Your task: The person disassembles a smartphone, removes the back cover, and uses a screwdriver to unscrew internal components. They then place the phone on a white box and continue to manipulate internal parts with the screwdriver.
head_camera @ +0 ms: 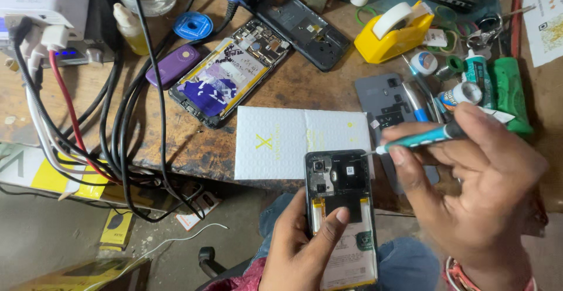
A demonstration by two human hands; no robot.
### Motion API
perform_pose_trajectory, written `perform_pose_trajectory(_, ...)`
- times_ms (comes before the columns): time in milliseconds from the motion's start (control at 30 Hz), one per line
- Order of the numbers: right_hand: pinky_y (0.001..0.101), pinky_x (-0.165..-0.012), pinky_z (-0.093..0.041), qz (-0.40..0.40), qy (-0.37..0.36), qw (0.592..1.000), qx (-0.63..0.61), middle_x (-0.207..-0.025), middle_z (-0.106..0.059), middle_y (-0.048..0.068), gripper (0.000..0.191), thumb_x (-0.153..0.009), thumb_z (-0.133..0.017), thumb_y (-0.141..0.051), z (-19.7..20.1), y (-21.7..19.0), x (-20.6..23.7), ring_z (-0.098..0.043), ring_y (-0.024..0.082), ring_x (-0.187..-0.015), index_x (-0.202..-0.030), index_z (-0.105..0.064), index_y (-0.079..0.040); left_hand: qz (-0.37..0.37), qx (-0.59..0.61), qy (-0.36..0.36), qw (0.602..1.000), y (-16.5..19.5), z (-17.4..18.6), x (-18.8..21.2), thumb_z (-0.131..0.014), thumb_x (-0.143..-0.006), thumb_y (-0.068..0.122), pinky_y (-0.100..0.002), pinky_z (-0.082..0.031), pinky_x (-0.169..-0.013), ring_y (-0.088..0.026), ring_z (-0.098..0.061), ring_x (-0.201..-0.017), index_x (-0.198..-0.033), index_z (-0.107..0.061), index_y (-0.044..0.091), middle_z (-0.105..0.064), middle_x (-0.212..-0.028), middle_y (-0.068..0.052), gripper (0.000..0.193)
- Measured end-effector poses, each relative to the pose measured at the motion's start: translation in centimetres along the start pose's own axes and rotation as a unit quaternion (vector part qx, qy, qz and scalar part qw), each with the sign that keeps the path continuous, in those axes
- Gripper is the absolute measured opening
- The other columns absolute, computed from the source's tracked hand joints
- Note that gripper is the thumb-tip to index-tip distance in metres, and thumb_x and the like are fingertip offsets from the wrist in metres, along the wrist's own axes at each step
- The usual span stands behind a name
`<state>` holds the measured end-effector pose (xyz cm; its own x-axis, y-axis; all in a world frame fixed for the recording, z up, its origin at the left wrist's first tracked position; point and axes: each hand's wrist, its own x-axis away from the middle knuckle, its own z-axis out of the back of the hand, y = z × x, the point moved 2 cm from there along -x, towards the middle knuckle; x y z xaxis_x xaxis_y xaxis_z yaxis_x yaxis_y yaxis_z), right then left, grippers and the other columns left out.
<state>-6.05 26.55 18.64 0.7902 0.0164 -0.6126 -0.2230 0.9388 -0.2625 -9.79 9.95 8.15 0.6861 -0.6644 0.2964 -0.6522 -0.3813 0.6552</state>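
My left hand [305, 247] grips an opened phone [343, 209] with its back cover off, thumb lying across the battery, held over my lap at the table's front edge. My right hand [481, 185] holds a teal screwdriver [419, 140] whose tip rests at the phone's upper right corner. Just behind the phone lies a white padded envelope [281, 141].
On the wooden table [316, 80] lie another opened phone [226, 74], a black phone frame [299, 21], a grey back cover [384, 100], a yellow tape dispenser [399, 33], glue tubes [478, 71], a purple case [173, 64]. Cables [123, 127] hang from a power supply [53, 15] at left.
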Motion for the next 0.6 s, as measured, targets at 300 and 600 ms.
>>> perform_pose_trajectory(300, 0.0336, -0.081, -0.061, -0.007, -0.038, 0.999, 0.008, -0.104, -0.069, 0.025, 0.08, -0.092, -0.076, 0.004, 0.0, -0.6, -1.5, -0.075, 0.03, -0.097, -0.144, -0.015, 0.001, -0.021, -0.004, -0.006, 1.0, -0.1, 0.1, 0.1, -0.067, -0.095, 0.009, -0.03, -0.054, -0.091, -0.014, -0.069, -0.102, -0.13, -0.062, -0.002, -0.075, -0.109, -0.009, 0.037)
perform_pose_trajectory(600, 0.0348, -0.087, -0.063, 0.007, -0.043, 0.999, -0.008, -0.111, -0.065, 0.028, 0.078, -0.094, -0.072, 0.007, -0.1, -1.1, -2.3, -0.075, 0.029, -0.099, -0.145, -0.015, -0.002, -0.028, 0.013, -0.01, 0.999, -0.4, 0.0, 0.2, -0.067, -0.096, 0.008, -0.03, -0.055, -0.091, -0.015, -0.069, -0.101, -0.131, -0.06, -0.004, -0.074, -0.11, -0.011, 0.038)
